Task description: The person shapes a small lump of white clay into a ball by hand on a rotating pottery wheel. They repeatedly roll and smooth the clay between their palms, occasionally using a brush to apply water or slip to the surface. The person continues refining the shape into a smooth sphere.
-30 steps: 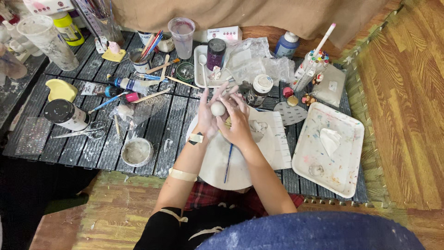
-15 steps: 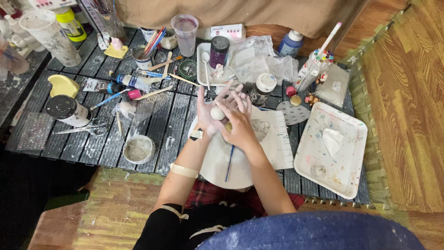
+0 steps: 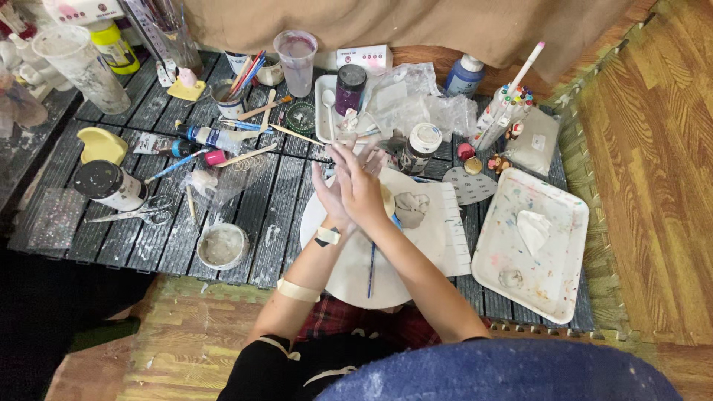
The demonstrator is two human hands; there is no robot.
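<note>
My left hand [image 3: 324,199] and my right hand [image 3: 362,187] are pressed palm to palm, fingers spread, with the right one on top. A pale clay ball lies hidden between the palms. The hands hover over a round white board [image 3: 345,278], on which a thin blue brush [image 3: 371,267] lies. Just right of the hands, a grey flattened clay piece [image 3: 411,209] rests on a white sheet [image 3: 449,241].
A paint-stained white tray [image 3: 568,223] sits at the right. To the left are a small grey bowl [image 3: 221,246], scissors [image 3: 137,216] and a black-lidded jar [image 3: 108,185]. Behind the hands stand a plastic cup [image 3: 295,61], a marker set [image 3: 506,111], paint tubes and brushes.
The pale ball that showed between my hands is now covered. The right palm has slid forward over the left, and the view has shifted slightly.
</note>
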